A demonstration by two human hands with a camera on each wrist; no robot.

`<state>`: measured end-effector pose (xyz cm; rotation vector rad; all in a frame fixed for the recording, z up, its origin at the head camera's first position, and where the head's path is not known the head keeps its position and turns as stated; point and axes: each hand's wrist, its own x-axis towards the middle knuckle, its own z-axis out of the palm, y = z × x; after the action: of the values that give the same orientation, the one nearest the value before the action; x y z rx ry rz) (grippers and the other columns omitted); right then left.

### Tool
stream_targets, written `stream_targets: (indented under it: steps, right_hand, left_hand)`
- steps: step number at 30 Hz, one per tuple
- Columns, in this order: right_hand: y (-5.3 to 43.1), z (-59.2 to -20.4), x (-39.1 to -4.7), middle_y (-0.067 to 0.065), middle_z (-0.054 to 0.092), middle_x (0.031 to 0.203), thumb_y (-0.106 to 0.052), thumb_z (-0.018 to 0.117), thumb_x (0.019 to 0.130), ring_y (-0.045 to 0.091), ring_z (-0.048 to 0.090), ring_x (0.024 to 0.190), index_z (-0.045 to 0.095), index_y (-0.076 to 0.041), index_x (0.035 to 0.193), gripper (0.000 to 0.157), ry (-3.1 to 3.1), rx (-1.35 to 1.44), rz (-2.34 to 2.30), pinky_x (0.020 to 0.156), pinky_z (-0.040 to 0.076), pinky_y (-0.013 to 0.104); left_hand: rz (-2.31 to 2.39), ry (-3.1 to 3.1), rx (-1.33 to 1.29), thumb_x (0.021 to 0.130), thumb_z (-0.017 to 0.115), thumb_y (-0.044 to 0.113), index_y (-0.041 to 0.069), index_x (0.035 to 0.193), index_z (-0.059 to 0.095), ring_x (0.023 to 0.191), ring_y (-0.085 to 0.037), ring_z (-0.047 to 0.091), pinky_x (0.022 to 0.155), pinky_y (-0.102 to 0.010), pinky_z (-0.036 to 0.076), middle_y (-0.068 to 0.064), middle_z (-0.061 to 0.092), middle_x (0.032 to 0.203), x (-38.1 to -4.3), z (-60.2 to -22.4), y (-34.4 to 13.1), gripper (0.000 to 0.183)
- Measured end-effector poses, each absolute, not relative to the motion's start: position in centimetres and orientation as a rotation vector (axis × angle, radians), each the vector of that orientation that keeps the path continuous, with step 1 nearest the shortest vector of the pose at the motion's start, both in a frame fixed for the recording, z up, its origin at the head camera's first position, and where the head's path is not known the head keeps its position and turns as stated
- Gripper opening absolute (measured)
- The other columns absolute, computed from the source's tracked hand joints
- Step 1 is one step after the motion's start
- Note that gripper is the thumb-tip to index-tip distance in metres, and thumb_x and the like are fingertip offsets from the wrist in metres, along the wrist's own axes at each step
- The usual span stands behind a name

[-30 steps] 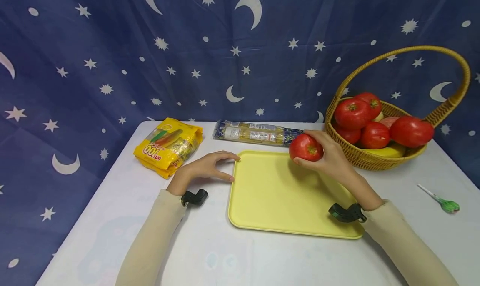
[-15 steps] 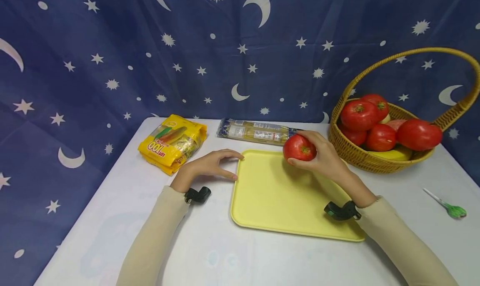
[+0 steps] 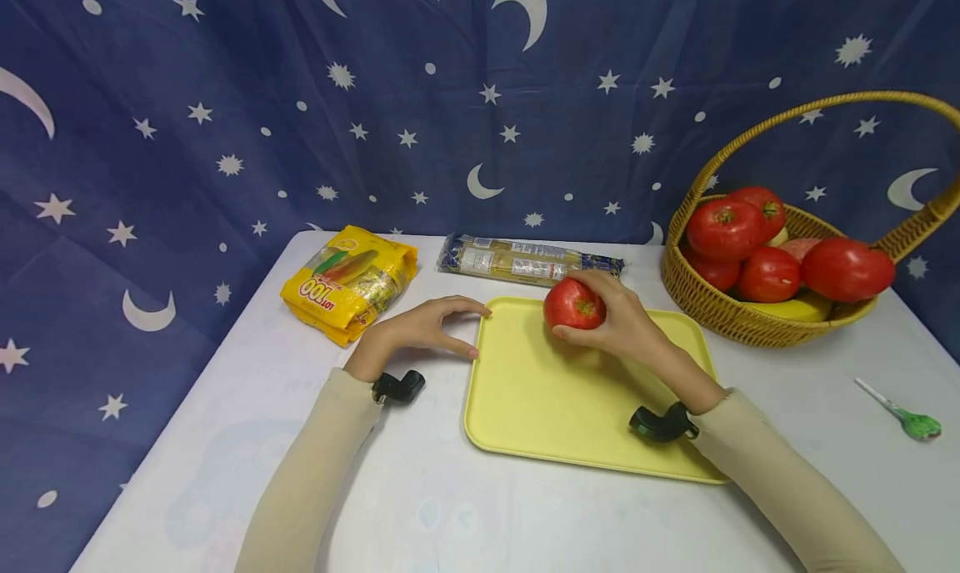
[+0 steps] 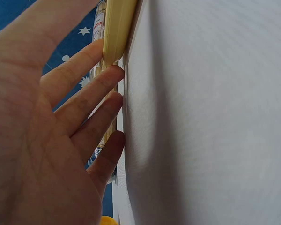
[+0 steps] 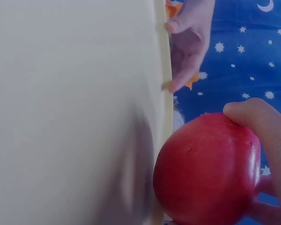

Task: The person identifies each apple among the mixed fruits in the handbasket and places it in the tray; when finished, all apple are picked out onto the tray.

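Observation:
My right hand (image 3: 618, 319) grips a red apple (image 3: 574, 304) over the back part of a yellow tray (image 3: 577, 406). In the right wrist view the apple (image 5: 206, 171) fills the lower right, with the thumb on its upper side. A shadow falls on the tray beside it. My left hand (image 3: 427, 327) is at the tray's left edge, its thumb and index fingertips at the rim and nothing in its palm. In the left wrist view the left hand's fingers (image 4: 91, 91) are spread and nearly straight, beside the tray's corner (image 4: 114, 42).
A wicker basket (image 3: 720, 314) with several red fruits and a banana (image 3: 795, 308) stands at the back right. Behind the tray lies a clear pack of spaghetti (image 3: 517, 260). A yellow candy bag (image 3: 348, 281) is at the back left, and a green lollipop (image 3: 918, 425) at the right.
My right hand has carried the apple to the left and slightly lower over the tray, away from the basket. The left hand keeps its place at the tray's edge. The head view has shifted a little.

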<state>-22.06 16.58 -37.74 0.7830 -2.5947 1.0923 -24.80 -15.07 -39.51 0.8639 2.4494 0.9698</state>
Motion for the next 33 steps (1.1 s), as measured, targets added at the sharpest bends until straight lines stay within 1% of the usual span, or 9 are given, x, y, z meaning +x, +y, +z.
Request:
stream_targets:
  steps: [7, 11, 16, 19, 23, 25, 28, 32, 33]
  right_hand:
    - [15.9, -38.1, -22.4, 0.021, 0.054, 0.129, -0.023, 0.089, 0.069, 0.04, 0.058, 0.111, 0.057, -0.001, 0.129, 0.071, -2.596, 0.826, 1.104, 0.087, 0.054, 0.057]
    - [15.4, -38.1, -22.5, 0.023, 0.053, 0.132, -0.023, 0.088, 0.07, 0.042, 0.056, 0.114, 0.057, -0.001, 0.13, 0.072, -2.602, 0.832, 1.108, 0.087, 0.054, 0.058]
    - [14.8, -38.0, -22.4, 0.024, 0.053, 0.133, -0.025, 0.088, 0.07, 0.044, 0.049, 0.125, 0.057, -0.001, 0.13, 0.072, -2.621, 0.828, 1.099, 0.089, 0.053, 0.059]
    - [14.5, -38.2, -22.6, 0.024, 0.053, 0.132, -0.025, 0.087, 0.071, 0.043, 0.052, 0.122, 0.057, 0.0, 0.13, 0.071, -2.609, 0.852, 1.103, 0.088, 0.054, 0.058]
    - [14.2, -38.4, -22.7, 0.024, 0.053, 0.133, -0.025, 0.087, 0.071, 0.046, 0.049, 0.125, 0.057, 0.001, 0.13, 0.071, -2.622, 0.852, 1.108, 0.088, 0.054, 0.058]
    - [14.2, -38.4, -22.8, 0.024, 0.052, 0.136, -0.026, 0.087, 0.071, 0.048, 0.042, 0.131, 0.056, 0.0, 0.131, 0.072, -2.64, 0.831, 1.103, 0.09, 0.052, 0.06]
    - [14.1, -38.3, -22.9, 0.024, 0.051, 0.137, -0.027, 0.086, 0.072, 0.048, 0.045, 0.128, 0.056, -0.001, 0.132, 0.073, -2.657, 0.815, 1.103, 0.09, 0.052, 0.061]
    - [13.8, -38.3, -23.0, 0.024, 0.051, 0.136, -0.027, 0.086, 0.072, 0.045, 0.052, 0.12, 0.056, -0.002, 0.133, 0.073, -2.666, 0.827, 1.104, 0.088, 0.053, 0.059]
    - [13.7, -38.3, -23.1, 0.024, 0.052, 0.136, -0.027, 0.086, 0.072, 0.045, 0.052, 0.12, 0.056, -0.002, 0.133, 0.073, -2.666, 0.83, 1.104, 0.088, 0.053, 0.059]
  left_hand:
    - [0.985, 2.442, 0.854, 0.079, 0.083, 0.031, 0.018, 0.139, 0.054, 0.142, -0.021, 0.034, 0.119, -0.041, 0.024, 0.0, 0.048, 0.147, -24.8, -39.6, -15.1, 0.068]
    - [0.992, 2.445, 0.86, 0.078, 0.083, 0.031, 0.017, 0.138, 0.055, 0.141, -0.02, 0.036, 0.119, -0.039, 0.025, 0.001, 0.05, 0.145, -24.8, -39.8, -15.1, 0.067]
    - [0.985, 2.448, 0.849, 0.078, 0.084, 0.032, 0.019, 0.138, 0.055, 0.14, -0.017, 0.036, 0.119, -0.037, 0.026, 0.004, 0.05, 0.145, -24.9, -39.8, -15.1, 0.067]
    - [0.971, 2.459, 0.833, 0.078, 0.084, 0.033, 0.021, 0.138, 0.055, 0.14, -0.016, 0.036, 0.119, -0.036, 0.025, 0.004, 0.049, 0.145, -24.9, -39.8, -15.2, 0.068]
    - [0.967, 2.459, 0.834, 0.078, 0.084, 0.033, 0.02, 0.138, 0.054, 0.141, -0.017, 0.035, 0.119, -0.037, 0.025, 0.004, 0.049, 0.146, -24.7, -39.8, -15.3, 0.068]
    - [0.969, 2.455, 0.844, 0.078, 0.083, 0.033, 0.02, 0.139, 0.054, 0.141, -0.017, 0.035, 0.119, -0.037, 0.026, 0.003, 0.049, 0.146, -24.6, -39.7, -15.3, 0.068]
    - [0.985, 2.449, 0.863, 0.078, 0.083, 0.032, 0.018, 0.139, 0.054, 0.14, -0.019, 0.036, 0.119, -0.038, 0.026, 0.002, 0.049, 0.146, -24.6, -39.6, -15.2, 0.068]
    - [0.997, 2.45, 0.878, 0.078, 0.084, 0.03, 0.016, 0.138, 0.055, 0.14, -0.019, 0.037, 0.119, -0.038, 0.026, 0.0, 0.05, 0.145, -24.6, -39.6, -15.1, 0.068]
    - [1.001, 2.449, 0.878, 0.078, 0.083, 0.029, 0.015, 0.138, 0.055, 0.14, -0.019, 0.037, 0.118, -0.038, 0.027, 0.0, 0.05, 0.145, -24.6, -39.6, -15.1, 0.068]
